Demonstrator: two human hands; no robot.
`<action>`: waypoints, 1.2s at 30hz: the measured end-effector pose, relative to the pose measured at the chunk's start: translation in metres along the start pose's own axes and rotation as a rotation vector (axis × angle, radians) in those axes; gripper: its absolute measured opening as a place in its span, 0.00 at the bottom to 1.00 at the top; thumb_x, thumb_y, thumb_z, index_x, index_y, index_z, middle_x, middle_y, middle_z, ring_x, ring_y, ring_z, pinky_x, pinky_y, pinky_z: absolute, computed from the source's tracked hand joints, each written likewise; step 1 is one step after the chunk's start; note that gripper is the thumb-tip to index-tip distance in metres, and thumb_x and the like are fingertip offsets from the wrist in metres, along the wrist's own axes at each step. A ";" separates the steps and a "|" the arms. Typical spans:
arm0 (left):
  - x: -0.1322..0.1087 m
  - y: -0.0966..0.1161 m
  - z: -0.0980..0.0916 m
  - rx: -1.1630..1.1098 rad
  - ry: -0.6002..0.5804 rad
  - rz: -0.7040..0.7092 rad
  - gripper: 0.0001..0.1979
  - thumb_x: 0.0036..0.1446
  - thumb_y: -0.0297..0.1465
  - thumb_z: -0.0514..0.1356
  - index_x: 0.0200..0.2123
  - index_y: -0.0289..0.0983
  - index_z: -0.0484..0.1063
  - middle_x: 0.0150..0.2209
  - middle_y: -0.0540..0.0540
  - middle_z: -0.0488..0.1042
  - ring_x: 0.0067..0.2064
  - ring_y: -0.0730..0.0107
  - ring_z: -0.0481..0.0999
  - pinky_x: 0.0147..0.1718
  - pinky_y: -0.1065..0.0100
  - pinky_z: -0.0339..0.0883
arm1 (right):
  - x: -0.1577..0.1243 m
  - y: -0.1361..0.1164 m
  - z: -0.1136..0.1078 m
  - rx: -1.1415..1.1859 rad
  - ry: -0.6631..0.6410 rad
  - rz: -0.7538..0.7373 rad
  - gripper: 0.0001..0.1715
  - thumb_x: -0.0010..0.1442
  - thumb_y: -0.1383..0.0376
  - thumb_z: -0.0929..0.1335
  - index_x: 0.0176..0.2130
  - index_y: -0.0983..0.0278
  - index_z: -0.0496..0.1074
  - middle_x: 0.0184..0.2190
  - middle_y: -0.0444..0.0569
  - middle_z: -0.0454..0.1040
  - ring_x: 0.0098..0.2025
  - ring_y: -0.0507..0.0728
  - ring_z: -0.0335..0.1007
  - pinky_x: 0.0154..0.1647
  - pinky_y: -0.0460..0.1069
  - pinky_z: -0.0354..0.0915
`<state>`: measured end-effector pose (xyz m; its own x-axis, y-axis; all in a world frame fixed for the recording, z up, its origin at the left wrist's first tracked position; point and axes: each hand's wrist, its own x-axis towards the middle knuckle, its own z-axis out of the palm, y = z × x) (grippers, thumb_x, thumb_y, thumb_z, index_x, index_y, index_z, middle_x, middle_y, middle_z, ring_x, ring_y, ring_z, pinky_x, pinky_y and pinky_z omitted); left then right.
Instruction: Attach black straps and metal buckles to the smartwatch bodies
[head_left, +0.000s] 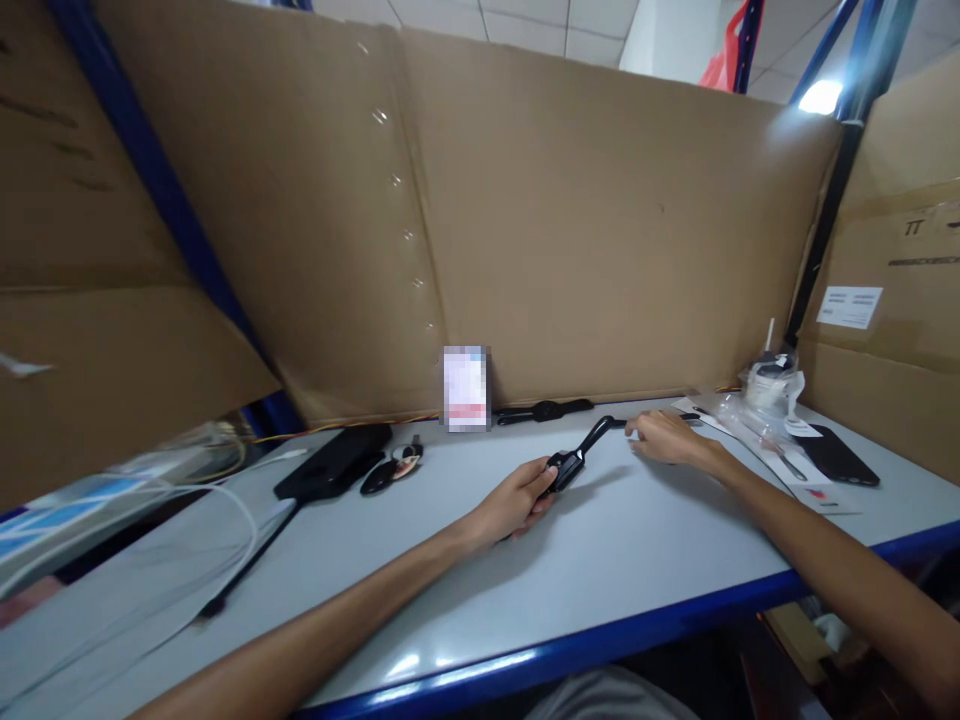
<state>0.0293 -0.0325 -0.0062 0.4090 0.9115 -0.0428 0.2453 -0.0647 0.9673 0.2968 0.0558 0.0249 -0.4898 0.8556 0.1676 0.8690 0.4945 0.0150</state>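
Observation:
My left hand (517,500) is closed around the body of a small black device with a strap (577,455), holding it just above the grey table (450,590). My right hand (664,437) pinches the far end of that black strap near the table's back. A second black strap-like item (544,410) lies flat against the cardboard wall behind both hands.
A tall cardboard sheet (570,230) walls off the back. A black flat box (334,460), small black pieces (394,468) and white cables (187,520) lie at left. At right are clear plastic bags (750,425), a white spool-like item (772,380), a black phone (844,455) and stacked cartons (892,330).

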 end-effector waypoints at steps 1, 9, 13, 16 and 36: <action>0.000 0.001 0.000 0.007 -0.003 -0.002 0.21 0.61 0.52 0.55 0.33 0.40 0.56 0.21 0.60 0.55 0.17 0.81 0.51 0.11 0.78 0.46 | 0.001 0.000 0.002 0.008 -0.017 -0.025 0.15 0.58 0.68 0.68 0.45 0.64 0.79 0.43 0.57 0.80 0.44 0.62 0.75 0.38 0.49 0.60; -0.001 0.006 0.001 0.001 -0.017 -0.007 0.18 0.64 0.47 0.53 0.32 0.40 0.56 0.22 0.59 0.56 0.17 0.82 0.50 0.12 0.77 0.45 | -0.005 -0.002 0.004 0.074 -0.003 -0.096 0.19 0.53 0.78 0.65 0.41 0.66 0.79 0.40 0.58 0.79 0.43 0.61 0.73 0.40 0.50 0.61; 0.000 0.006 0.002 0.005 -0.020 -0.006 0.17 0.65 0.46 0.52 0.32 0.40 0.56 0.21 0.59 0.55 0.17 0.81 0.50 0.12 0.77 0.45 | -0.015 -0.008 -0.016 0.236 0.044 -0.175 0.14 0.59 0.72 0.66 0.42 0.64 0.79 0.40 0.55 0.78 0.44 0.60 0.72 0.42 0.51 0.62; 0.001 0.005 0.002 -0.004 -0.027 0.002 0.16 0.65 0.45 0.52 0.32 0.40 0.56 0.22 0.59 0.56 0.16 0.81 0.50 0.12 0.77 0.46 | -0.022 -0.027 -0.033 0.474 0.120 -0.258 0.12 0.64 0.64 0.65 0.38 0.62 0.80 0.35 0.50 0.76 0.35 0.56 0.70 0.35 0.49 0.63; 0.004 0.005 0.002 0.044 -0.044 -0.022 0.17 0.63 0.47 0.54 0.33 0.40 0.58 0.21 0.59 0.56 0.17 0.80 0.51 0.12 0.77 0.46 | -0.012 -0.097 0.009 0.546 0.387 -0.363 0.11 0.63 0.75 0.66 0.36 0.65 0.79 0.34 0.49 0.74 0.34 0.53 0.68 0.38 0.48 0.62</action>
<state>0.0337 -0.0296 -0.0021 0.4412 0.8942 -0.0762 0.2928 -0.0632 0.9541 0.2171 -0.0009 0.0126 -0.5913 0.5599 0.5804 0.4510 0.8262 -0.3376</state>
